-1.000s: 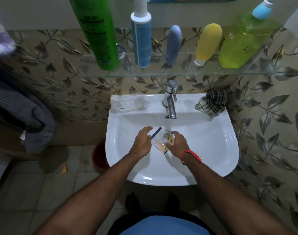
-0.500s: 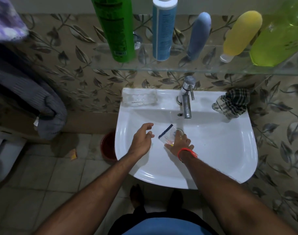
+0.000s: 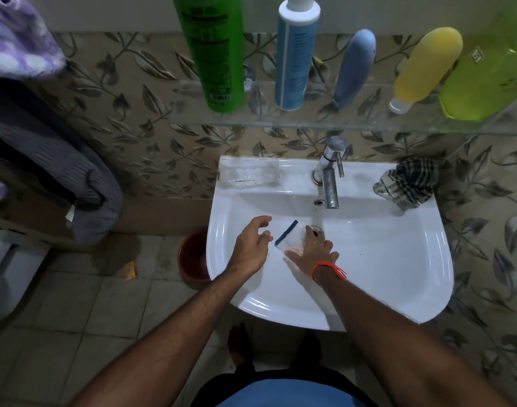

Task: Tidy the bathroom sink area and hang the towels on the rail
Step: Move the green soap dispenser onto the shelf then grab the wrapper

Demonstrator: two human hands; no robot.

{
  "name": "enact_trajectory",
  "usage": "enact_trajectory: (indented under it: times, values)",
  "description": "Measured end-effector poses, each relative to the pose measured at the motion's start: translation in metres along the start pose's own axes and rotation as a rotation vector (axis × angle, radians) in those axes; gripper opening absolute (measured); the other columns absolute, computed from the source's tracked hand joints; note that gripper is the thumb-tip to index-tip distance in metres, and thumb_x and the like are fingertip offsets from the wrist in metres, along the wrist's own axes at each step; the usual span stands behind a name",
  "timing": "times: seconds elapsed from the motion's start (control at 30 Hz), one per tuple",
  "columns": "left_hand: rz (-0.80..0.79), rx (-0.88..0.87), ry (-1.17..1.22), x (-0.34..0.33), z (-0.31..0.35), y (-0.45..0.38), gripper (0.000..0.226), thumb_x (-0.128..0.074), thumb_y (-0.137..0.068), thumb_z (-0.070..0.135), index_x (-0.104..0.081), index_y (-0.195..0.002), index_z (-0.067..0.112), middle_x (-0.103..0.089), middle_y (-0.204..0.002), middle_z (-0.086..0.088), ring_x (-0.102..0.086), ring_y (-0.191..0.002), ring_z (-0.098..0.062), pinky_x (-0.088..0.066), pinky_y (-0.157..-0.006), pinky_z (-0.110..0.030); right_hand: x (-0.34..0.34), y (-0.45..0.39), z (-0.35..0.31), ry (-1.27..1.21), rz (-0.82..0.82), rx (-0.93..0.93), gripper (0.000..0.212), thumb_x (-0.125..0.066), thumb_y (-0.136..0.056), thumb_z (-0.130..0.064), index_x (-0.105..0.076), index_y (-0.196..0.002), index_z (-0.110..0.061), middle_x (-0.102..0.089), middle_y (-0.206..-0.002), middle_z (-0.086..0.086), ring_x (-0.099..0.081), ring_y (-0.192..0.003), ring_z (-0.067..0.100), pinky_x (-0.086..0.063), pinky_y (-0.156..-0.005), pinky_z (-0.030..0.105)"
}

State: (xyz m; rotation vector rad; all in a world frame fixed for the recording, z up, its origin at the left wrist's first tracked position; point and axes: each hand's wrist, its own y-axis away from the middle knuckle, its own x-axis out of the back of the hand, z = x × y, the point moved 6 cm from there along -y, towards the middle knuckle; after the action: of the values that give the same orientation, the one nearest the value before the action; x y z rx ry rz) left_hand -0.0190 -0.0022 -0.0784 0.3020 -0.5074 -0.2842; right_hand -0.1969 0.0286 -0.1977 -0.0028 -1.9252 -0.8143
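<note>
A clear plastic wrapper with a dark blue edge lies in the bowl of the white sink, next to the drain. My right hand rests on it with fingers spread, pinning it against the basin. Just left of the wrapper, my left hand hovers with its fingers apart and holds nothing. A crumpled checked cloth sits on the sink's back right corner. At the far left a grey towel and a purple patterned towel hang.
A steel tap stands at the back of the sink, a clear soap dish at its back left. Above, a glass shelf carries several bottles. A red bucket stands on the tiled floor beside the sink.
My left hand has let go of the wrapper and drawn slightly left. The wrapper has sunk lower into the bowl under my right hand. The view has shifted left.
</note>
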Motion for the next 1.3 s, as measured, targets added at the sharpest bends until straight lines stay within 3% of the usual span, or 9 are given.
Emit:
enact_trajectory:
  times: [0.1, 0.33, 0.47, 0.63, 0.73, 0.93, 1.13, 1.23, 1.3]
  values:
    - [0.046, -0.081, 0.006, 0.007, 0.012, 0.0, 0.037, -0.046, -0.106, 0.009, -0.052, -0.142, 0.015, -0.055, -0.147, 0.0, -0.06, -0.126, -0.02, -0.051, -0.107, -0.041, 0.014, 0.005, -0.01, -0.121, 0.087, 0.085, 0.083, -0.057, -0.089, -0.062, -0.02, -0.156, -0.027, -0.028, -0.159, 0.005, -0.031, -0.141, 0.033, -0.032, -0.109, 0.05]
    - [0.303, -0.294, 0.069, 0.047, 0.031, -0.005, 0.034, -0.05, -0.102, 0.005, -0.058, -0.133, 0.017, -0.057, -0.141, 0.002, -0.056, -0.127, -0.015, -0.05, -0.092, -0.03, 0.068, 0.038, -0.056, -0.354, 0.377, 0.397, 0.047, -0.05, -0.098, -0.049, -0.048, -0.139, -0.027, -0.053, -0.141, -0.007, -0.049, -0.128, 0.018, -0.045, -0.104, 0.045]
    - [0.369, -0.316, 0.102, 0.06, 0.032, -0.009, 0.03, -0.05, -0.103, 0.007, -0.062, -0.128, 0.019, -0.056, -0.134, 0.01, -0.056, -0.125, -0.014, -0.051, -0.099, -0.038, 0.092, 0.057, -0.081, -0.44, 0.463, 0.51, 0.035, -0.046, -0.102, -0.046, -0.057, -0.128, -0.026, -0.058, -0.128, -0.011, -0.053, -0.119, 0.011, -0.049, -0.097, 0.036]
    - [0.446, -0.397, 0.127, 0.074, 0.037, -0.003, 0.028, -0.053, -0.101, 0.006, -0.066, -0.123, 0.016, -0.057, -0.129, 0.01, -0.055, -0.129, -0.017, -0.05, -0.101, -0.052, 0.125, 0.075, -0.096, -0.506, 0.614, 0.627, 0.028, -0.041, -0.105, -0.014, -0.068, -0.1, -0.014, -0.063, -0.103, -0.006, -0.059, -0.1, 0.017, -0.043, -0.09, 0.025]
    - [0.479, -0.425, 0.143, 0.083, 0.037, 0.001, 0.026, -0.054, -0.101, 0.006, -0.068, -0.12, 0.016, -0.058, -0.133, 0.002, -0.054, -0.128, -0.015, -0.049, -0.102, -0.054, 0.138, 0.078, -0.093, -0.571, 0.637, 0.578, 0.029, -0.042, -0.103, -0.007, -0.068, -0.095, -0.015, -0.065, -0.091, -0.008, -0.063, -0.076, 0.013, -0.052, -0.077, 0.033]
    - [0.494, -0.494, 0.14, 0.104, 0.038, 0.01, 0.023, -0.054, -0.1, 0.003, -0.068, -0.115, 0.011, -0.059, -0.128, -0.003, -0.056, -0.125, -0.016, -0.043, -0.112, -0.046, 0.144, 0.091, -0.099, -0.474, 0.583, 0.532, 0.021, -0.052, -0.103, -0.028, -0.07, -0.099, -0.019, -0.068, -0.063, -0.003, -0.065, -0.062, 0.017, -0.056, -0.068, 0.04]
    - [0.45, -0.533, 0.022, 0.112, 0.036, 0.021, 0.02, -0.056, -0.098, 0.015, -0.07, -0.113, 0.012, -0.062, -0.125, -0.004, -0.058, -0.124, -0.025, -0.043, -0.108, -0.054, 0.138, 0.115, -0.112, -0.319, 0.739, 0.584, 0.027, -0.064, -0.088, -0.022, -0.043, -0.072, -0.021, -0.048, -0.067, -0.007, -0.044, -0.062, 0.016, -0.037, -0.052, 0.032]
    - [0.431, -0.545, -0.013, 0.115, 0.033, 0.023, 0.008, -0.07, -0.094, 0.02, -0.066, -0.097, 0.013, -0.061, -0.105, 0.002, -0.061, -0.106, -0.023, -0.048, -0.099, -0.047, 0.134, 0.12, -0.114, -0.235, 0.761, 0.593, 0.02, -0.063, -0.079, -0.011, -0.046, -0.076, -0.021, -0.048, -0.074, -0.008, -0.043, -0.068, 0.013, -0.04, -0.054, 0.032]
    - [0.438, -0.573, -0.03, 0.119, 0.033, 0.024, 0.018, -0.076, -0.087, 0.008, -0.059, -0.083, 0.012, -0.056, -0.088, 0.005, -0.057, -0.085, -0.013, -0.048, -0.083, -0.03, 0.131, 0.12, -0.114, -0.211, 0.758, 0.575, 0.016, -0.063, -0.077, -0.01, -0.05, -0.077, -0.02, -0.05, -0.075, -0.009, -0.045, -0.071, 0.013, -0.041, -0.056, 0.032]
